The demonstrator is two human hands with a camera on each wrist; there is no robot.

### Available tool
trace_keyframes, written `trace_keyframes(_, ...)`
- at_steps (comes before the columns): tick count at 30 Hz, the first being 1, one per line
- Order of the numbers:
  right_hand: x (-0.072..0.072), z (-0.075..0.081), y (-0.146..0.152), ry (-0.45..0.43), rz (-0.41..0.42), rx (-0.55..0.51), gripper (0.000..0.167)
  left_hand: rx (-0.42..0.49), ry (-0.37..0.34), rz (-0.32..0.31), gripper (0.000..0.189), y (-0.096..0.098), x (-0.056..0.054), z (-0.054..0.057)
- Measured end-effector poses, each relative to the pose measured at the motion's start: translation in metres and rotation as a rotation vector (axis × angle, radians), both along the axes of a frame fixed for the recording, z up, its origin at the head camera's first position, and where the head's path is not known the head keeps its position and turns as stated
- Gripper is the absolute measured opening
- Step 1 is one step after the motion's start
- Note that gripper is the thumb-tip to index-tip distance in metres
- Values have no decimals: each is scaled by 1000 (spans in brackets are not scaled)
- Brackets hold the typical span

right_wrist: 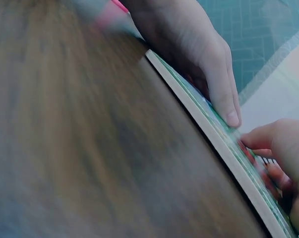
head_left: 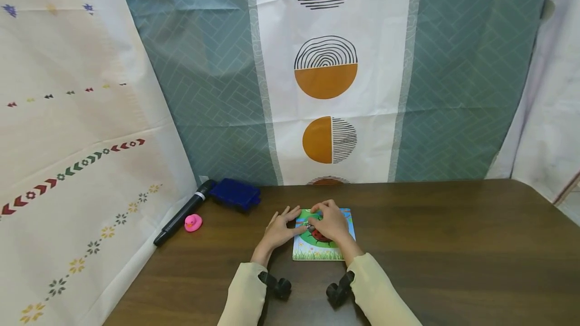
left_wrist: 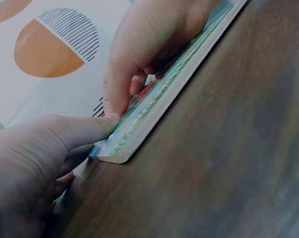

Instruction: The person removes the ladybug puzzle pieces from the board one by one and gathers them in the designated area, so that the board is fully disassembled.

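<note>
A flat square board [head_left: 317,254] with a ladybug picture, green leaf and grass border lies on the table in front of me. My left hand [head_left: 278,230] lies at its left edge, fingers spread and thumb reaching onto the picture. Curled fingers of my right hand [head_left: 334,224] come down on the picture by the ladybug's head, close to the left thumb. In the left wrist view the board's pale, thick edge [left_wrist: 139,144] shows, with the right fingertips right at its surface. I cannot tell whether these fingertips pinch a piece.
A pink rubber duck [head_left: 193,223] sits to the left on the brown table [head_left: 435,255]. Behind it are a thick black marker-shaped stick [head_left: 181,218] and a dark blue box-like thing [head_left: 235,193]. A patterned curtain [head_left: 217,89] hangs at the table's back edge.
</note>
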State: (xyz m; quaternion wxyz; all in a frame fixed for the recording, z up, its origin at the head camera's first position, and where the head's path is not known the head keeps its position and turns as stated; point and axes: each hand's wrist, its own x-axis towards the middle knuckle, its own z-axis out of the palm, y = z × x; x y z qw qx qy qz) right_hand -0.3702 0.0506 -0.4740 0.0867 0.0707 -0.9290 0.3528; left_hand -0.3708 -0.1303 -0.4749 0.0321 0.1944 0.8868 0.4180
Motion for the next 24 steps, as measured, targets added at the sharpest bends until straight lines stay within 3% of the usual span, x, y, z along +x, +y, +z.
trace_keyframes(13, -3, 1, 2, -47, 7, -42, 26, 15, 7, -6, 63, 0, -1, 1)
trace_keyframes(24, -3, -1, 4, -50, 7, -195, 24, 7, -4, 17, 63, 0, -3, 0)
